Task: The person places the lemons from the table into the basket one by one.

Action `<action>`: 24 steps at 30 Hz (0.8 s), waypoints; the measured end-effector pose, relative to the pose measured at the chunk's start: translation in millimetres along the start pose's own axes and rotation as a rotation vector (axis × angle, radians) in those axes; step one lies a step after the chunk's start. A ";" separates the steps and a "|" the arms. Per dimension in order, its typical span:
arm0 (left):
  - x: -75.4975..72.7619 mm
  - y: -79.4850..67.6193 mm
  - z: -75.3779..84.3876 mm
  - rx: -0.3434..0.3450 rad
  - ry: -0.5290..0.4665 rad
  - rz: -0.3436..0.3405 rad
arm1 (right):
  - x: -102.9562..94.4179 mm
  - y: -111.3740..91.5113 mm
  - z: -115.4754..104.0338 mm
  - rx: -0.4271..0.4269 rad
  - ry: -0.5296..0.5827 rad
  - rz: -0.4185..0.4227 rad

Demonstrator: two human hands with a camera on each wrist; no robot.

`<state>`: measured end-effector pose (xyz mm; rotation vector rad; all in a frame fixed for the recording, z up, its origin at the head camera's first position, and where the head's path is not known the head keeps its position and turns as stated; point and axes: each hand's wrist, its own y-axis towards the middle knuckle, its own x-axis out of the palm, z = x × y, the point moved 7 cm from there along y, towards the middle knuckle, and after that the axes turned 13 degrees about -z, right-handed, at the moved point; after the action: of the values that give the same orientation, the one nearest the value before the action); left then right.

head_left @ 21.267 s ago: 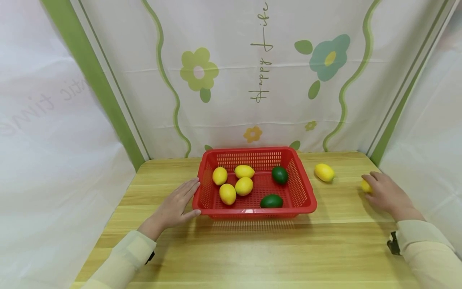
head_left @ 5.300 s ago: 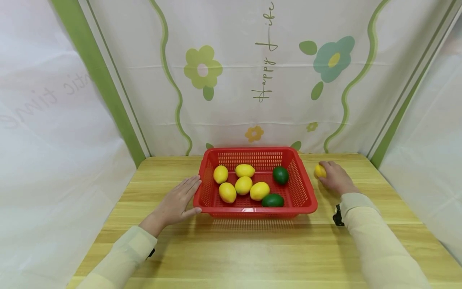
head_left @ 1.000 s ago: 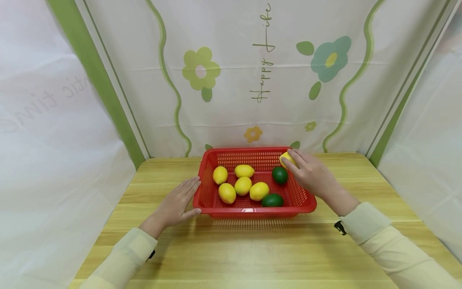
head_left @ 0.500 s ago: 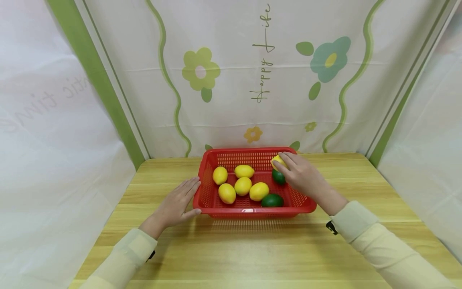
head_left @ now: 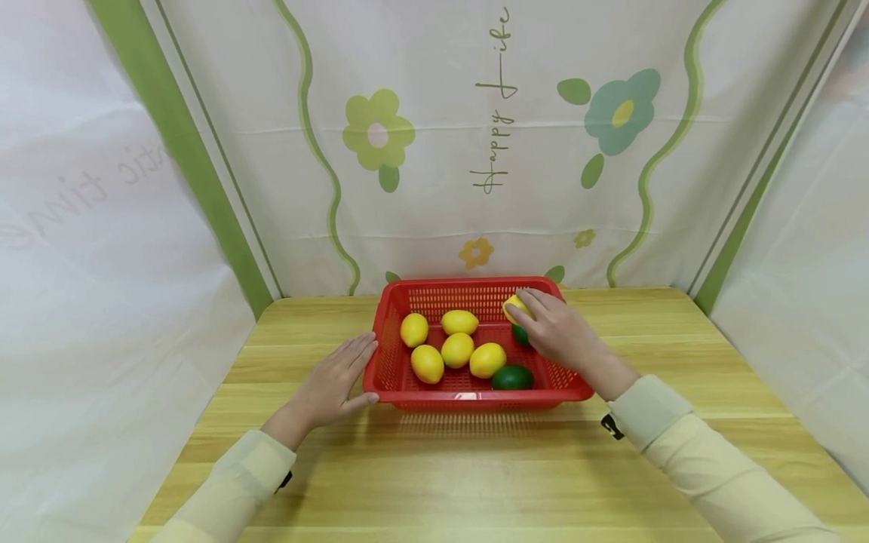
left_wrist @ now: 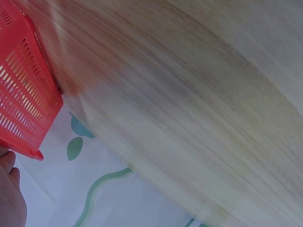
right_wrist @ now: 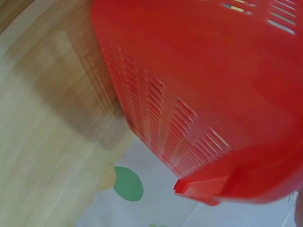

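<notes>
In the head view my right hand (head_left: 553, 328) grips a yellow lemon (head_left: 516, 308) above the back right part of a red plastic basket (head_left: 475, 396). Beneath that hand a dark green, egg-shaped fruit (head_left: 520, 336) is partly hidden. A second dark green fruit (head_left: 512, 378) lies near the basket's front wall, beside several lemons (head_left: 458, 351) grouped in the left and middle. With fingers extended, my left hand (head_left: 326, 388) rests against the basket's left rim. The left wrist view catches part of that hand (left_wrist: 10, 194) at the basket wall (left_wrist: 28, 90).
The basket stands on a wooden table (head_left: 462, 483) near its back edge. Behind it hangs a white curtain (head_left: 434, 211) printed with flowers, and more white sheeting (head_left: 115, 302) hangs at both sides. Slotted basket wall (right_wrist: 189, 85) fills much of the right wrist view.
My right hand took the last lemon from the table at the right and carried it leftward over the basket. Another lemon joined those inside earlier. My left hand has stayed at the rim.
</notes>
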<state>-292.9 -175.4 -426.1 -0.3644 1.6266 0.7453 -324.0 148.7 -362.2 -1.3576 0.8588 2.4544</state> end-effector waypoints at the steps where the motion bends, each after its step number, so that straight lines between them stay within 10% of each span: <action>1: 0.1 0.0 0.0 -0.001 -0.001 0.000 | 0.6 0.2 0.0 0.004 0.004 -0.008; 24: -0.4 -0.4 0.6 -0.001 -0.009 -0.001 | 19.3 1.5 -1.8 0.022 0.046 -0.083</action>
<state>-292.1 -175.4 -425.8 -0.3618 1.6172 0.7468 -334.1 144.7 -378.3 -1.4181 0.8202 2.3540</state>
